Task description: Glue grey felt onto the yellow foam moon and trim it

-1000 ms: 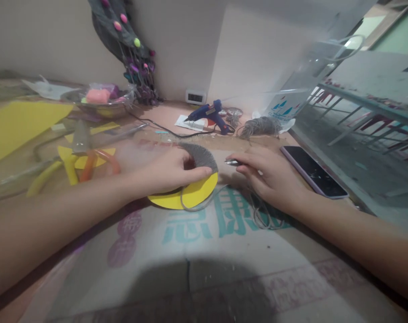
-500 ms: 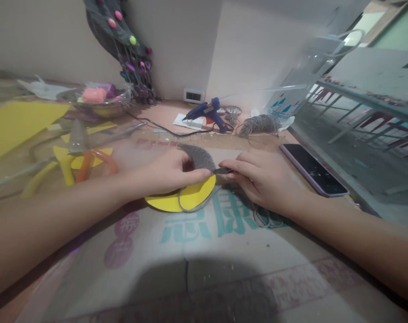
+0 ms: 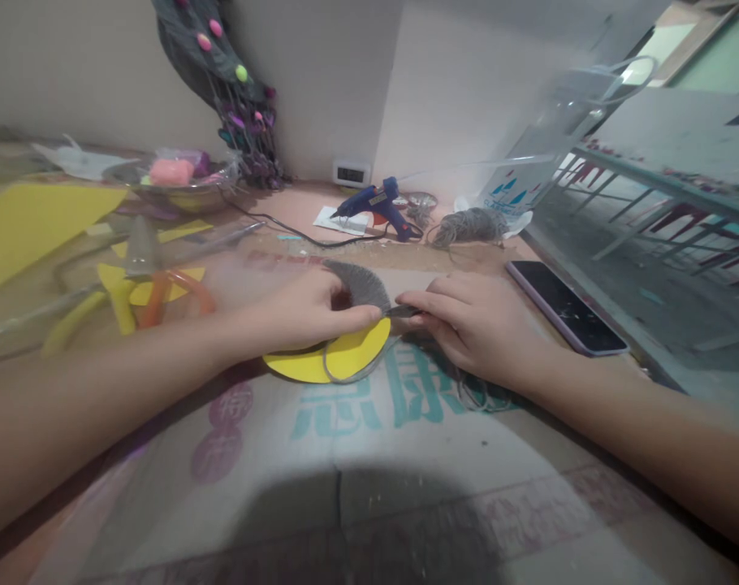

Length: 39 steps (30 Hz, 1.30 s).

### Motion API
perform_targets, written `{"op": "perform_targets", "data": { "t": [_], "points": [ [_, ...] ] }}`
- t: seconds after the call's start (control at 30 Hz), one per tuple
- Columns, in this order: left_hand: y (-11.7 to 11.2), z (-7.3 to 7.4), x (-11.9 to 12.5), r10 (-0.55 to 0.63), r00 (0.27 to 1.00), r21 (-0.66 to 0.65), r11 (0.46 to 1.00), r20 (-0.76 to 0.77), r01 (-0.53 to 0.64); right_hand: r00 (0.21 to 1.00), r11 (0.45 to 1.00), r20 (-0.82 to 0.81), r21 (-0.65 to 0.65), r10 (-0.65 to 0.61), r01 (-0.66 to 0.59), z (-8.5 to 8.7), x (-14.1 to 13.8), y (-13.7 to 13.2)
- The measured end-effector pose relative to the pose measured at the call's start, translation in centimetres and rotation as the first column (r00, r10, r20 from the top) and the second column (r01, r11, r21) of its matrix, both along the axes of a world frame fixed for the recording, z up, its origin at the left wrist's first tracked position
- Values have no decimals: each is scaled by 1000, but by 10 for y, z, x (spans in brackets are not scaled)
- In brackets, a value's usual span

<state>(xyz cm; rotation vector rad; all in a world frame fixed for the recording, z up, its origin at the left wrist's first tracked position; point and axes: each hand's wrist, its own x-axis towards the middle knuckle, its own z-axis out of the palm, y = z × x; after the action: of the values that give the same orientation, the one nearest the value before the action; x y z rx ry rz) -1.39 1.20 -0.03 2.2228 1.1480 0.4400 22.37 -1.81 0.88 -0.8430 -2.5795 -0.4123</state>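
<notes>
A yellow foam ring, partly wound with grey cord, lies flat on a printed sack sheet. My left hand is closed on the ring, thumb on top and fingers through its middle. My right hand pinches a small dark tool or cord end right at the ring's right edge, where the grey winding stops. Loose grey cord trails under my right wrist.
A phone lies to the right of my right hand. Behind sit a blue glue gun with its cable and a heap of grey cord. Orange-handled scissors, yellow foam scraps and a bowl of clay are at left.
My right hand moved left from beside the ring to its edge, bringing the pinched tip against the grey winding. My left hand stayed on the ring.
</notes>
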Motion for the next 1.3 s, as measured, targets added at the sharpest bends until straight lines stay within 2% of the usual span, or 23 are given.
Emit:
{"op": "perform_targets", "data": {
  "t": [0.37, 0.87, 1.1, 1.3],
  "points": [
    [0, 1, 0, -25, 1000, -7, 1000, -9, 25, 1000, 996, -24, -86, 1, -3, 1, 2, -1],
    [-1, 2, 3, -64, 998, -16, 998, 23, 64, 1000, 1000, 22, 5, 3, -3, -1, 3, 1],
    [-1, 1, 2, -64, 998, -50, 997, 22, 65, 1000, 1000, 29, -4, 4, -4, 0, 2, 1],
    [-1, 2, 2, -107, 989, -83, 990, 101, 115, 1000, 1000, 15, -17, 22, -21, 0, 0, 1]
  ]
}}
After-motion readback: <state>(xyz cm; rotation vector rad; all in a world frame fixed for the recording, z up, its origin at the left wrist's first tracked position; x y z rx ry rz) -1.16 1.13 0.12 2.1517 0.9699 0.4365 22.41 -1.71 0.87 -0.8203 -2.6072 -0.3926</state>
